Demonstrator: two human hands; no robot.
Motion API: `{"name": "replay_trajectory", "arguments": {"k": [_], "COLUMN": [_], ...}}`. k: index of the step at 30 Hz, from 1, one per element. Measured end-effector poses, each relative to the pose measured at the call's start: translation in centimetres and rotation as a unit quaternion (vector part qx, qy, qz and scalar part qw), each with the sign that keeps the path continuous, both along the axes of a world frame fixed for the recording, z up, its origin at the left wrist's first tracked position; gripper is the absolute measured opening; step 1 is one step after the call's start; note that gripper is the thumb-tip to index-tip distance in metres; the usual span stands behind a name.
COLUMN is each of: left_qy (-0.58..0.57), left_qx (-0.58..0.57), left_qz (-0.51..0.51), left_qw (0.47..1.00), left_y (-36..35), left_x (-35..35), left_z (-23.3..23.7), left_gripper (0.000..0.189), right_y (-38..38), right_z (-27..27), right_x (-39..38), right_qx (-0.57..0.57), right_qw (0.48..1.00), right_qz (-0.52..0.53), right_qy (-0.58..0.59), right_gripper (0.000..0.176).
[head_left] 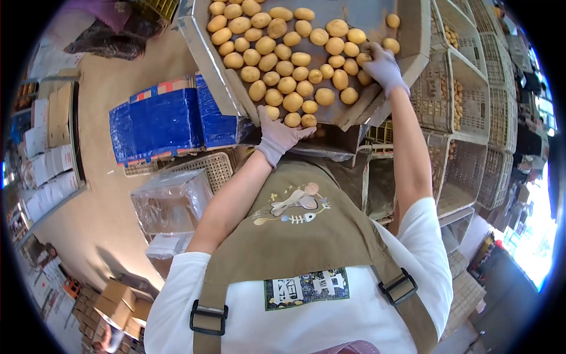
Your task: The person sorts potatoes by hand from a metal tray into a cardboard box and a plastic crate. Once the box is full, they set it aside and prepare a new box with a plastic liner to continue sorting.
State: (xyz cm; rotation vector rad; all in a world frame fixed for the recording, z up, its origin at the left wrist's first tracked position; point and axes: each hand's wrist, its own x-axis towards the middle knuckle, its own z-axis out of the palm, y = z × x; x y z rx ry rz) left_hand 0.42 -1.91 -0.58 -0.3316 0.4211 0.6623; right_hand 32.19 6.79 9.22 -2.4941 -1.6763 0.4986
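— What is in the containers?

— The big grey tray [407, 35] holds many yellow potatoes [287, 84], loose in one layer and touching each other. On the right stand pale mesh baskets [471, 112] in rows. Some have a few potatoes inside, and the others I cannot see into.

— And what is around?

— Left of the tray is a blue box [171, 121], and under it a crate lined with a clear plastic bag [171, 200]. Cardboard boxes [118, 298] lie on the floor, well apart. The brown apron [306, 236] hides what is directly below the tray.

— And the hands?

— Both wear pale gloves. The left hand [277, 134] is spread flat at the tray's near edge, its fingertips just beside two potatoes. The right hand [383, 68] lies on the potatoes at the right side with bent fingers. Whether it grips one, I cannot tell.
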Motion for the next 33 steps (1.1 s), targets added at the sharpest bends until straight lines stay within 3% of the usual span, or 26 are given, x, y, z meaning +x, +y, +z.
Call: {"name": "replay_trajectory", "arguments": {"k": [2, 3, 4, 6, 8, 10, 11, 14, 16, 18, 20, 22, 23, 24, 28, 30, 33], "left_qy": [-0.010, -0.012, -0.010, -0.009, 0.002, 0.027, 0.006, 0.024, 0.024, 0.013, 0.040, 0.064, 0.075, 0.087, 0.147, 0.103, 0.054], "left_qx": [0.037, 0.052, 0.036, 0.016, -0.018, -0.054, -0.061, -0.080, -0.055, -0.030, 0.010, 0.024, 0.013, 0.001, -0.010, -0.030, -0.018], "left_qz": [-0.001, 0.000, 0.006, 0.007, 0.006, 0.003, 0.007, 0.014, 0.004, -0.003, -0.038, -0.058, -0.061, -0.064, -0.035, -0.029, -0.014], "left_qw": [0.999, 0.999, 0.999, 1.000, 1.000, 0.998, 0.998, 0.996, 0.998, 0.999, 0.998, 0.996, 0.995, 0.994, 0.988, 0.994, 0.998], "left_y": [0.2, -0.1, -0.5, -0.2, -0.2, -0.1, -0.3, -0.3, -0.2, -0.3, -0.2, 0.1, -0.1, -0.3, -0.8, -0.7, -0.8], "left_x": [0.1, 0.0, -0.1, 0.3, 0.6, 1.1, 1.1, 1.3, 1.5, 1.2, 0.6, 0.0, -0.3, -0.6, -0.3, -0.2, 0.2], "left_z": [-0.2, -0.3, -0.6, -0.9, -0.9, -0.8, -1.4, 0.0, -0.4, -0.5, 0.5, 0.9, 0.7, 0.5, 1.1, 0.0, -1.0], "left_gripper": [0.103, 0.103, 0.103, 0.104, 0.106, 0.106, 0.115, 0.115, 0.113, 0.109, 0.104, 0.096, 0.090, 0.084, 0.098, 0.102, 0.103], "right_y": [-4.7, -7.5, -11.2, -19.3, -27.3, -32.9, -34.3, -25.7, -19.6, -14.3, -10.6, -8.2, -7.2, -6.2, -4.5, -4.8, -7.8], "right_z": [1.9, 3.6, 3.9, 3.0, 1.5, 0.0, -1.6, 2.9, 3.7, 2.8, -0.1, -2.0, -2.1, -2.4, -3.0, -2.8, -1.2], "right_x": [-2.7, -4.9, -5.3, -5.8, -4.8, -4.3, -3.7, -8.2, -11.8, -13.5, -14.5, -14.5, -14.7, -14.6, -13.9, -13.4, -12.7], "right_qx": [0.247, 0.308, 0.372, 0.409, 0.275, -0.013, 0.080, 0.242, 0.277, 0.265, 0.192, 0.099, -0.027, -0.077, -0.046, -0.033, 0.094], "right_qw": [0.966, 0.947, 0.922, 0.910, 0.960, 0.966, 0.962, 0.962, 0.957, 0.959, 0.976, 0.985, 0.994, 0.994, 0.993, 0.991, 0.989], "right_qz": [0.051, 0.041, 0.100, 0.058, -0.036, -0.162, -0.205, -0.103, -0.054, 0.096, 0.099, 0.139, 0.101, 0.076, 0.045, 0.049, 0.063], "right_qy": [0.056, 0.075, -0.028, 0.035, -0.041, -0.202, -0.163, -0.073, 0.060, 0.028, 0.039, -0.029, -0.017, 0.018, 0.103, 0.120, 0.093], "right_gripper": [0.046, 0.042, 0.041, 0.041, 0.044, 0.045, 0.040, 0.035, 0.033, 0.036, 0.043, 0.054, 0.059, 0.062, 0.059, 0.055, 0.037]}}
